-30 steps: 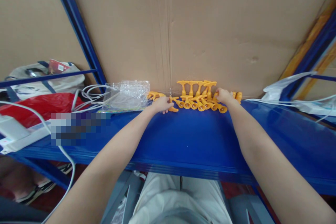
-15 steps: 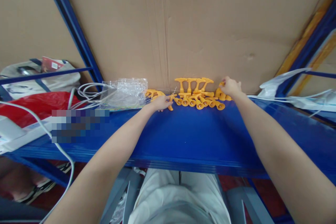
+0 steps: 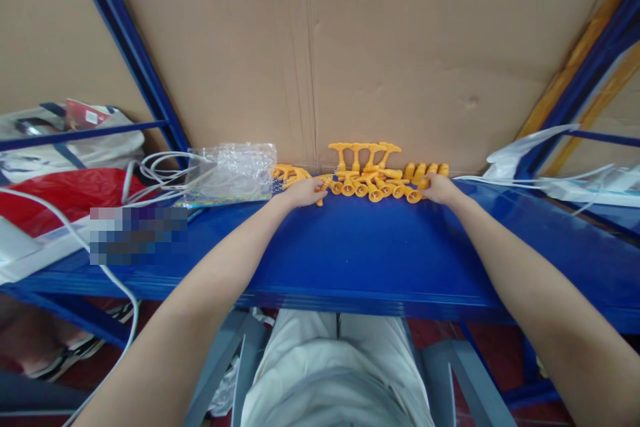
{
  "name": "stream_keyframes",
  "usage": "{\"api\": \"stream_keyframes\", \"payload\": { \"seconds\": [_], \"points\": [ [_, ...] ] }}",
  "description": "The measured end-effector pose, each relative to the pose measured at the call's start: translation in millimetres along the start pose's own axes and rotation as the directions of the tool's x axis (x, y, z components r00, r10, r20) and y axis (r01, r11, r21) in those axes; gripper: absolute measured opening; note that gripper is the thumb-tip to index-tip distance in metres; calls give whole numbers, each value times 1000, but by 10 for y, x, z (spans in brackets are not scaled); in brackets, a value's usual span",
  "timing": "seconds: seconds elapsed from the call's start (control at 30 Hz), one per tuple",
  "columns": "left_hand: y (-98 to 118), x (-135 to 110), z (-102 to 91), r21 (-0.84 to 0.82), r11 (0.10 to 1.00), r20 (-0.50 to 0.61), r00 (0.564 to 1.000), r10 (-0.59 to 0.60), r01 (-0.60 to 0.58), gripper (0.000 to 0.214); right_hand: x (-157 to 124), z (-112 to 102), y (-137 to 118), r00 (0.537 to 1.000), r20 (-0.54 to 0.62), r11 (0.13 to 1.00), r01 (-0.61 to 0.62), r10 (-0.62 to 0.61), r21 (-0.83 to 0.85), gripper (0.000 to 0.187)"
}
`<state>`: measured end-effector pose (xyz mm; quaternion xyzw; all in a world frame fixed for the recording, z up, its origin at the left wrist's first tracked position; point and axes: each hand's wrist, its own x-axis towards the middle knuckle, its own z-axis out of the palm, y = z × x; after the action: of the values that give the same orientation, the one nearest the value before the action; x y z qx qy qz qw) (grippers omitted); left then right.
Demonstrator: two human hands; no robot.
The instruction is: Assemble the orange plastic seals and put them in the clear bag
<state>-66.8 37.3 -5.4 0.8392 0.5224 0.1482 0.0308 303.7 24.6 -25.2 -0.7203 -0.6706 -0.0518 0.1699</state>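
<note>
Several small orange plastic parts [image 3: 370, 177] with T-shaped tops and bell-shaped ends lie in a heap at the back of a blue shelf [image 3: 360, 253], against a cardboard sheet [image 3: 380, 53]. My left hand [image 3: 303, 191] rests at the heap's left end, its fingers curled over one orange part. My right hand [image 3: 437, 188] lies at the heap's right end, fingers bent onto the parts beside a short row of orange caps [image 3: 425, 170]. More orange pieces [image 3: 287, 173] lie left of my left hand.
A clear plastic bag [image 3: 233, 173] and white cables [image 3: 160, 173] lie at the left of the shelf, with a red bag [image 3: 65, 197] and a white box further left. White plastic and cables [image 3: 540, 167] lie at the right. Blue rack posts rise on both sides.
My right hand went up to the back right of the heap, then came down to its right front end. A row of orange caps now shows there. My left hand has hardly moved.
</note>
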Motion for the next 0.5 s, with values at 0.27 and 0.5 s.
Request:
{"api": "stream_keyframes", "payload": {
  "seconds": [0.27,0.5],
  "points": [
    [24,25,2,40,993,-83,990,118,-115,23,-103,-105,-104,983,93,982,-168,160,86,21],
    [174,6,-16,-88,985,-66,988,143,-148,26,-150,-298,-139,973,-15,961,-225,230,163,27]
  ]
}}
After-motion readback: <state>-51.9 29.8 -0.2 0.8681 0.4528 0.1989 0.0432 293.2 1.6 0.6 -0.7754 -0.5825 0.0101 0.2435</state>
